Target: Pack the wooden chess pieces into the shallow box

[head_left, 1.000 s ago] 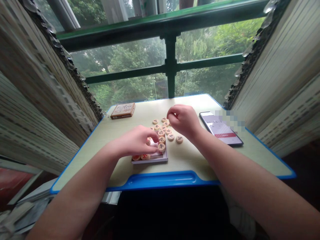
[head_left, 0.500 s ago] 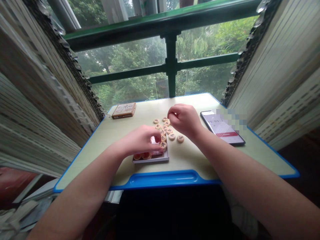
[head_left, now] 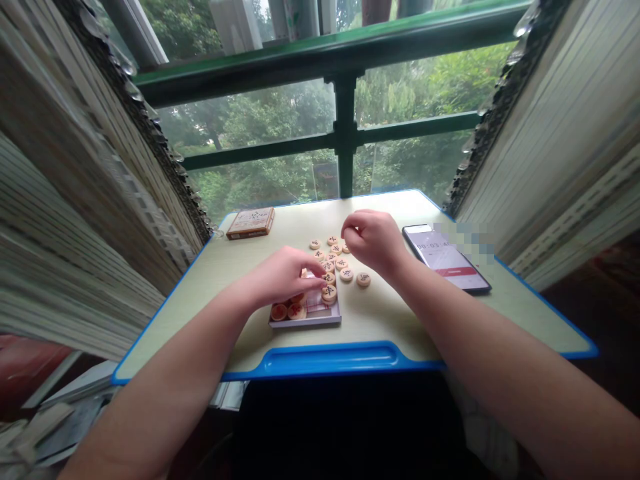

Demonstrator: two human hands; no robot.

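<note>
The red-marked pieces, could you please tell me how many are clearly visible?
2: one red-marked piece in the near left corner of the white box, another just right of it. The left hand may hide more.

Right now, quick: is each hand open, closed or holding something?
Left hand: curved at black-marked pieces in the tray; cannot tell whether it grips one.
Right hand: curled closed; any contents hidden.

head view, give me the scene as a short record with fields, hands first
left hand: over the open tray, close to black-marked discs; grip unclear
right hand: curled, near loose discs; contents hidden
tray holds: black-marked discs at right, red-marked discs at near left
phone: right side of table, screen lit
flat printed box: far left of table
</note>
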